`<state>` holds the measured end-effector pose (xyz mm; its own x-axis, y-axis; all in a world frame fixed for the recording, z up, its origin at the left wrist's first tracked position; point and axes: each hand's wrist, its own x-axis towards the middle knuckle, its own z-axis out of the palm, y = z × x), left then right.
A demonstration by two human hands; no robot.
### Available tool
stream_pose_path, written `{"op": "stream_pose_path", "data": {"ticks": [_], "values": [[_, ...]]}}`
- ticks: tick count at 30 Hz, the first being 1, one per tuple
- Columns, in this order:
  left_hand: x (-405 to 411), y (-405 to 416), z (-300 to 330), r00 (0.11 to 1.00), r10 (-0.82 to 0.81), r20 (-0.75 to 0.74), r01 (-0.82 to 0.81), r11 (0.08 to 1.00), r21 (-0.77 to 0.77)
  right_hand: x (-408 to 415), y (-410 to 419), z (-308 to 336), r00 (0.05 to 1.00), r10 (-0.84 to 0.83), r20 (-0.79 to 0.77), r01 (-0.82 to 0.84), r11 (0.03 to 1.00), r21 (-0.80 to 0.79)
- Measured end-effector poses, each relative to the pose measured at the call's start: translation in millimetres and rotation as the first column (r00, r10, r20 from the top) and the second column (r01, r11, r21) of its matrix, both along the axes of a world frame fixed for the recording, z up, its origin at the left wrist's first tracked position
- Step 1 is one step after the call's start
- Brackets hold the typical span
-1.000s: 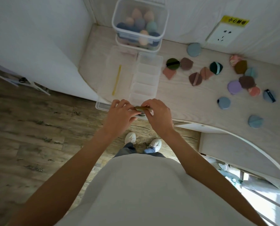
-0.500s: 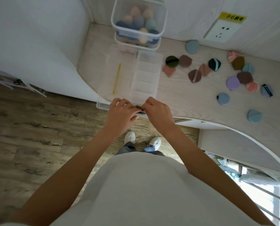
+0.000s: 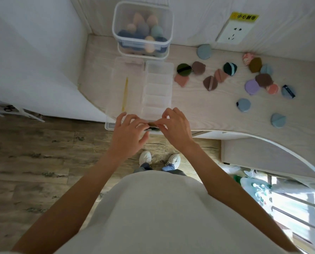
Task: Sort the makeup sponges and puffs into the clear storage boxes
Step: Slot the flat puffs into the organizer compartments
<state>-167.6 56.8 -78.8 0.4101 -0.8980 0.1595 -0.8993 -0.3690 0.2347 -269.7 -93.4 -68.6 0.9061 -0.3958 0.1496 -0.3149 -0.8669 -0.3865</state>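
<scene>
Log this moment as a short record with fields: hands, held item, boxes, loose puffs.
left hand: left hand, fingertips on an olive puff
right hand: right hand pinches the same puff
location: over the near end of the divided clear box
sponge tub: clear lidded tub at the back, holding egg-shaped sponges
loose puffs: scattered on the desk to the right, among them a purple puff

- Pale wood-grain bench (image 3: pixel 198 110), with a curved front edge.
- A clear divided box (image 3: pixel 158 88) lies open at its left end.
- Stacked clear tubs (image 3: pixel 143 26) of sponges stand behind that box.
- Flat puffs (image 3: pixel 263 79) lie scattered to the right.
</scene>
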Motion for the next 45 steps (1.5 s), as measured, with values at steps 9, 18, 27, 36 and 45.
{"op": "stream_pose_path", "data": {"ticks": [9,18,27,36,45], "values": [[9,-32,35,0.934,-0.055,-0.353,-0.022,0.978,-0.209,-14,-31,19,0.985,-0.148,0.085,0.100,0.903,0.417],[2,-204,21,0.774,-0.111,-0.623,0.119,0.993,-0.029,-77,-174,-19,0.789,-0.587,-0.180,0.614,0.754,0.232],[-16,-310,-35,0.874,0.048,-0.484,0.008,0.994,0.113,-116,-226,-44,0.770,-0.501,-0.395,0.580,0.808,0.103],[-3,-312,-32,0.766,0.299,-0.569,-0.122,0.937,0.328,-100,-224,-24,0.916,-0.355,-0.185,0.400,0.811,0.426],[-8,-201,54,0.643,0.234,-0.729,-0.459,0.880,-0.123,-74,-192,-13,0.949,-0.316,0.014,0.252,0.781,0.572]]}}
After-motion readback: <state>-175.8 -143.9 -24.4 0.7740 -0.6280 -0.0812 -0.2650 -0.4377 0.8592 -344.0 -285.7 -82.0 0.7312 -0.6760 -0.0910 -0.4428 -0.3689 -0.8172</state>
